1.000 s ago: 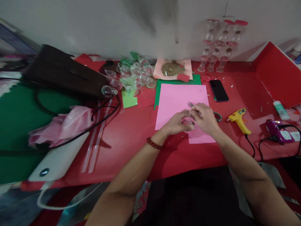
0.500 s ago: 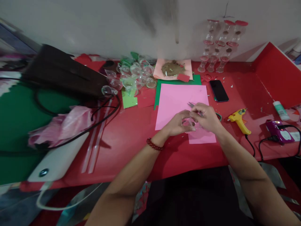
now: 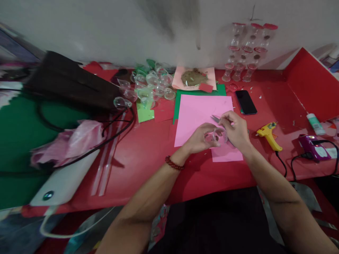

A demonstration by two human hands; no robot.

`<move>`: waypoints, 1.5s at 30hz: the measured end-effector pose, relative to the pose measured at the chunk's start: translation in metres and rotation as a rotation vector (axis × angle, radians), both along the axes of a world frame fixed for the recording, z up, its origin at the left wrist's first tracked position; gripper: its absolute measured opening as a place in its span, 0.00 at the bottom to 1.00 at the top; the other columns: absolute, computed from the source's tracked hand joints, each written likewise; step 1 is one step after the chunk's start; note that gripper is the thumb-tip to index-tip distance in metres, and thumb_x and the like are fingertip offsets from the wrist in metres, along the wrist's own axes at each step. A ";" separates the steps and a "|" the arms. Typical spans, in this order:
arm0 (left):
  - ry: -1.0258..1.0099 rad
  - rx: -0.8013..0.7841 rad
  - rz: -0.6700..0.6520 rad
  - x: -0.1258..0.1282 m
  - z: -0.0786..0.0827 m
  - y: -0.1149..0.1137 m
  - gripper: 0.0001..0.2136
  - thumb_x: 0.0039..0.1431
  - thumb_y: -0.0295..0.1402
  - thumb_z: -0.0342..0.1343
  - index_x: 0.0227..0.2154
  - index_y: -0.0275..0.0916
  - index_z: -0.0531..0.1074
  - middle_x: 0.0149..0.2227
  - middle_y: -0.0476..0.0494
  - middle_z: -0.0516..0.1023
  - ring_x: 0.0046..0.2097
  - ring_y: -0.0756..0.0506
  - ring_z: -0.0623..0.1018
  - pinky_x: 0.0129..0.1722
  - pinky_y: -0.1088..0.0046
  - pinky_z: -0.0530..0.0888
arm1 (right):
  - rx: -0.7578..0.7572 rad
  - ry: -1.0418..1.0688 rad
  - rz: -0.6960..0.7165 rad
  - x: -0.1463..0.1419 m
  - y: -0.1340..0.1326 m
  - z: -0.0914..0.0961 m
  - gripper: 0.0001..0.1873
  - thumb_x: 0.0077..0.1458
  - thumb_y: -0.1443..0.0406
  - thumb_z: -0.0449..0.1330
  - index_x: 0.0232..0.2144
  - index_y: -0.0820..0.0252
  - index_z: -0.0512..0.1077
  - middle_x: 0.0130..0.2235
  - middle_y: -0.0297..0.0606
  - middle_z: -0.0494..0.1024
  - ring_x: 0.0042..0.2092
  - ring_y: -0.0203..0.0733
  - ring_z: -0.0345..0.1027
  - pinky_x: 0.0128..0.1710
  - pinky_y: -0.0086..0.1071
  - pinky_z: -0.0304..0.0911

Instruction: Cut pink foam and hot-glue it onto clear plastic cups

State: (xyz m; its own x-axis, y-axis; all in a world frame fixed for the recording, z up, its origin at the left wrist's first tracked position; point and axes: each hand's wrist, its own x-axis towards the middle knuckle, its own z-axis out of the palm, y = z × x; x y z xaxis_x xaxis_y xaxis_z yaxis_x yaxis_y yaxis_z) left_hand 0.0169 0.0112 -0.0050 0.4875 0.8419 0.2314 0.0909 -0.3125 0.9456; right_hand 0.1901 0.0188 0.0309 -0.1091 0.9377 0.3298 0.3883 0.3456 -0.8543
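My left hand point(image 3: 201, 138) is curled around a small clear plastic cup point(image 3: 219, 135), whose round rim faces up and shows a dark spot inside. My right hand point(image 3: 234, 127) is just to the right of the cup, thumb and fingertips pressed together close to its rim; what they pinch, if anything, is too small to make out. A pair of scissors point(image 3: 215, 119) lies on the pink paper point(image 3: 198, 109), blades pointing left and handles mostly hidden under my right hand.
Behind the paper, a peach sheet point(image 3: 178, 79) bears a brown mound; several clear cups point(image 3: 156, 81) lie to its left. On the right are a phone point(image 3: 246, 102), yellow glue gun point(image 3: 268, 135), purple power box point(image 3: 314, 148) and glue bottle point(image 3: 315, 124). A dark bag point(image 3: 71, 81) and cables occupy the left.
My right hand has drawn slightly up and right, away from the cup's opening. The cup's rim is now more visible in my left hand, which stays about where it was.
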 end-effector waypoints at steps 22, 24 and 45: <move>0.184 0.157 0.074 -0.002 0.004 0.004 0.14 0.51 0.46 0.68 0.33 0.41 0.78 0.40 0.43 0.82 0.47 0.39 0.78 0.53 0.55 0.71 | 0.095 -0.246 0.071 -0.009 -0.005 -0.002 0.09 0.55 0.73 0.52 0.26 0.55 0.63 0.31 0.36 0.70 0.33 0.41 0.64 0.37 0.38 0.60; 0.175 0.150 0.072 -0.002 0.003 0.005 0.15 0.51 0.46 0.68 0.34 0.41 0.78 0.41 0.42 0.82 0.47 0.39 0.78 0.53 0.55 0.71 | 0.057 -0.223 0.057 -0.009 -0.004 -0.004 0.09 0.55 0.73 0.52 0.27 0.55 0.63 0.31 0.36 0.70 0.33 0.41 0.64 0.38 0.38 0.61; 0.165 0.131 0.072 -0.003 0.003 0.005 0.15 0.51 0.45 0.69 0.39 0.45 0.80 0.41 0.43 0.82 0.48 0.40 0.78 0.56 0.54 0.70 | -0.372 0.341 0.077 -0.015 -0.004 -0.019 0.15 0.63 0.52 0.54 0.31 0.53 0.61 0.27 0.29 0.64 0.28 0.36 0.60 0.32 0.34 0.61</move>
State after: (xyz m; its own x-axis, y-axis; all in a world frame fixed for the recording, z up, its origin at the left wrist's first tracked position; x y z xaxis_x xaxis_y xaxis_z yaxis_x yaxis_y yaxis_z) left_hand 0.0136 0.0167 -0.0020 0.4677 0.8439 0.2629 0.2671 -0.4185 0.8681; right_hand 0.1750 0.0152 0.0114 -0.1271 0.9919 0.0045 0.0510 0.0110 -0.9986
